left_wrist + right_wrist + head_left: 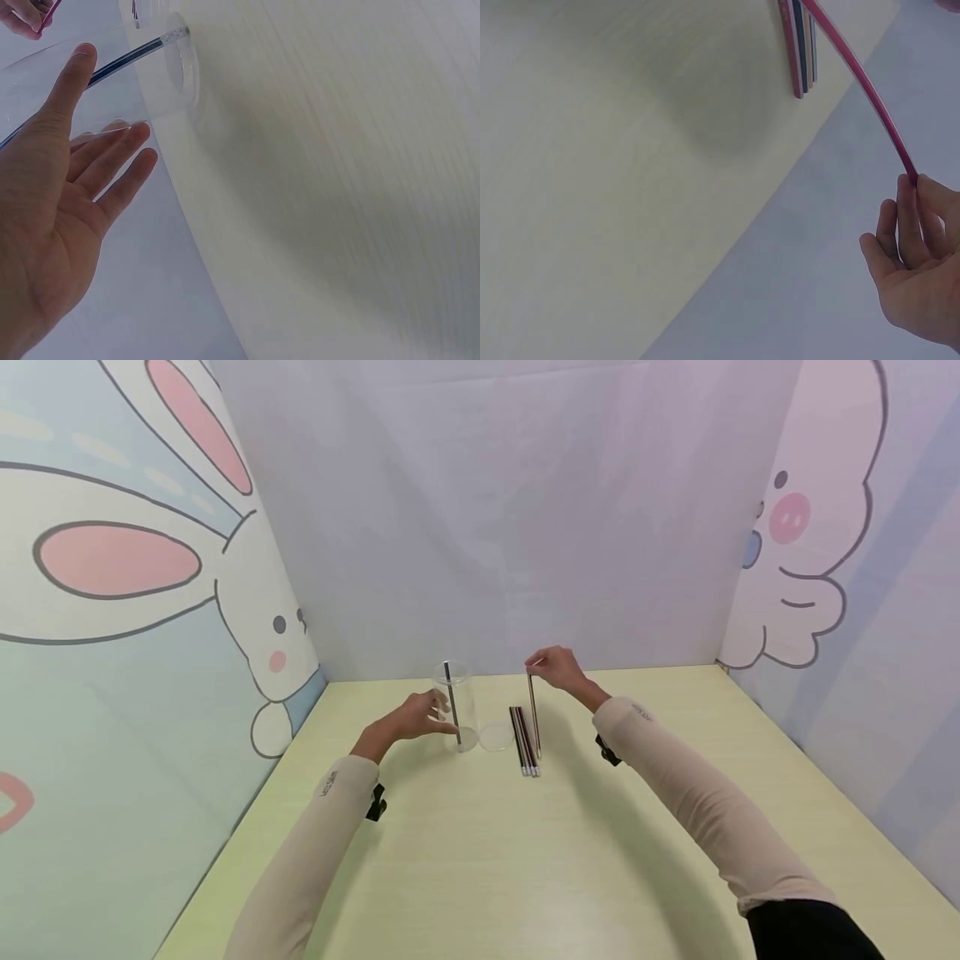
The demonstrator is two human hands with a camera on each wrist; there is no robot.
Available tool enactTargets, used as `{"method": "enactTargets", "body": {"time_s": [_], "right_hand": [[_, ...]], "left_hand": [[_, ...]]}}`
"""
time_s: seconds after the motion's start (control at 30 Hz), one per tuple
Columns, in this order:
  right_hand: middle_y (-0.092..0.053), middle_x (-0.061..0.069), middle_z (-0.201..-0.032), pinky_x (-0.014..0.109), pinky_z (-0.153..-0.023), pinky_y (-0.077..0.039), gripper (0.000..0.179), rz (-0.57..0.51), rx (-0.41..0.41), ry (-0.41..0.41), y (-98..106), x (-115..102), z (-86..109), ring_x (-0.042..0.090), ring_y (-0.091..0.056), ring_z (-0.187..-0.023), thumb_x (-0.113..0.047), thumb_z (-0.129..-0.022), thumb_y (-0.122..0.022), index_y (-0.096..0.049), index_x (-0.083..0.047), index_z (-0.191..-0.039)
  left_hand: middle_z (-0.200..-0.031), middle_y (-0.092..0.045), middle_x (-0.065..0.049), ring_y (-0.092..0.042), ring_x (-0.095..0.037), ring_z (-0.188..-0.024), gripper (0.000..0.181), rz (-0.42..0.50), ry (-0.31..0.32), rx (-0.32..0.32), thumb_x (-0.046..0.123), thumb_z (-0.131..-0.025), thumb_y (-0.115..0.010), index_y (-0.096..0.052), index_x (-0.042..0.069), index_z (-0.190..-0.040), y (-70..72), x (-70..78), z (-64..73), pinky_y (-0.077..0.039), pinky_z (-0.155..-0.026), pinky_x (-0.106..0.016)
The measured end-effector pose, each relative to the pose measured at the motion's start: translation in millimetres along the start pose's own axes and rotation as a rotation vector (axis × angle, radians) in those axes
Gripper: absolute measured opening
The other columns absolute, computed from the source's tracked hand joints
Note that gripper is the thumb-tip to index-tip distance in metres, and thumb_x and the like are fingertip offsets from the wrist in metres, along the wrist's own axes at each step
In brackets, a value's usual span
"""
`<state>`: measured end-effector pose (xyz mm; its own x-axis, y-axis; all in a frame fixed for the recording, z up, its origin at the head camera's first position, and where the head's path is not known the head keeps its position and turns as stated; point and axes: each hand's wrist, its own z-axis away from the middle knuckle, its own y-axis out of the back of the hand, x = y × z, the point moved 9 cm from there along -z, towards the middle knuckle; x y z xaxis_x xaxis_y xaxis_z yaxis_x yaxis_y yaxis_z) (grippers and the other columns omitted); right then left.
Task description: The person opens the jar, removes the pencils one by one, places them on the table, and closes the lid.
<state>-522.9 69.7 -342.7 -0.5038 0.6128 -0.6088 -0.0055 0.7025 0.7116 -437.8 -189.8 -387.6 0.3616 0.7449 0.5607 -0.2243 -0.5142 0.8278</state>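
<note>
A clear cylindrical container (pixel 468 700) stands upright toward the back of the table, and one dark pencil (pixel 452 703) leans inside it. My left hand (pixel 414 716) holds the container from the left, thumb across the near side and fingers around the far side. To the right, my right hand (pixel 557 667) pinches the top end of a reddish pencil (pixel 864 81) between thumb and fingertips. That pencil hangs nearly upright, its lower end close over the table beside several loose pencils (pixel 522 739) lying side by side.
Between the container and the loose pencils lies a clear round lid (pixel 495 737). A pale wall (pixel 510 527) rises behind the light wooden table (pixel 480 860). Printed cartoon panels flank it on both sides.
</note>
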Motion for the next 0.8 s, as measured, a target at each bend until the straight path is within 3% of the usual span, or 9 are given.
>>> {"method": "enactTargets", "body": {"time_s": [0.3, 0.53, 0.8], "right_hand": [[-0.076, 0.02, -0.111, 0.048, -0.085, -0.059, 0.023, 0.022, -0.002, -0.05, -23.2, 25.1, 4.9, 0.035, -0.072, -0.099, -0.015, -0.102, -0.069, -0.077, 0.004, -0.113], [-0.077, 0.019, -0.108, 0.045, -0.078, -0.06, 0.022, 0.03, -0.007, -0.091, -41.2, 38.6, 8.4, 0.034, -0.073, -0.096, -0.016, -0.101, -0.07, -0.078, 0.002, -0.112], [-0.08, 0.008, -0.093, 0.035, -0.061, -0.055, 0.016, 0.052, -0.068, -0.15, -64.8, 61.3, 5.6, 0.021, -0.07, -0.074, -0.019, -0.095, -0.074, -0.083, -0.007, -0.099]], "left_hand": [[-0.128, -0.062, -0.022, -0.063, -0.039, -0.122, 0.061, -0.002, -0.001, -0.002, 0.028, -0.092, -0.082, -0.05, -0.003, -0.134, -2.5, -2.6, 0.1, -0.054, -0.102, -0.048], [-0.128, -0.062, -0.021, -0.064, -0.037, -0.121, 0.062, -0.005, -0.006, 0.007, 0.029, -0.092, -0.082, -0.05, -0.003, -0.134, -0.3, -2.1, -2.2, -0.055, -0.1, -0.048], [-0.131, -0.062, -0.022, -0.064, -0.036, -0.122, 0.062, -0.004, 0.014, 0.004, 0.028, -0.092, -0.082, -0.05, -0.002, -0.136, -1.3, -2.6, -4.6, -0.055, -0.101, -0.047]]}}
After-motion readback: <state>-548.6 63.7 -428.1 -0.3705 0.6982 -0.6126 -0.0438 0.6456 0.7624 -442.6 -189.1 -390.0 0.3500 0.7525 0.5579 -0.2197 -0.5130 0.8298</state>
